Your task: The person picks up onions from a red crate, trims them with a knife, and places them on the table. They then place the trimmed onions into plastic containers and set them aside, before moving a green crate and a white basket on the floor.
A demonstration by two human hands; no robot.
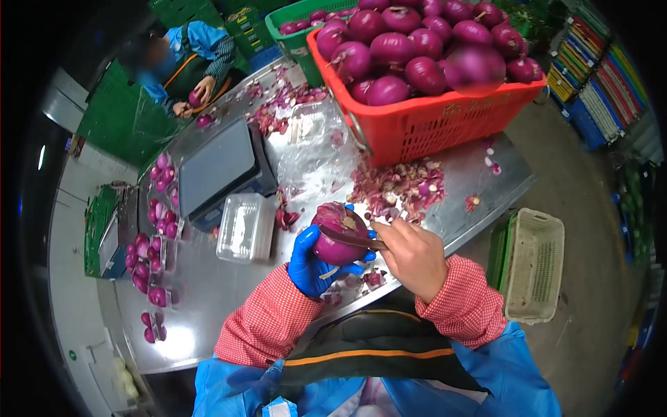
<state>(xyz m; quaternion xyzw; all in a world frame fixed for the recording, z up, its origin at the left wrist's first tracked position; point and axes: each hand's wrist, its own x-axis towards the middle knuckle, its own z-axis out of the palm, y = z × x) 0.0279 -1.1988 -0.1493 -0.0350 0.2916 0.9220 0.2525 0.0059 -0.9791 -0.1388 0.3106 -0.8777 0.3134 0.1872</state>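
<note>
My left hand [310, 266], in a blue glove, is wrapped round a large purple onion [333, 240] above the front edge of the metal table [292, 167]. Bare, my right hand [411, 256] grips a small knife [347, 238], whose dark blade lies across the onion near its dry root or stem end. Scraps of onion skin [399, 189] are spread on the table just beyond my hands.
A red basket [431, 128] heaped with onions stands at the back. Left of my hands are clear plastic trays [245, 228], a scale [219, 167] and packed onions [142, 264]. A co-worker [198, 52] holds an onion at the far left. An empty crate [533, 267] stands right.
</note>
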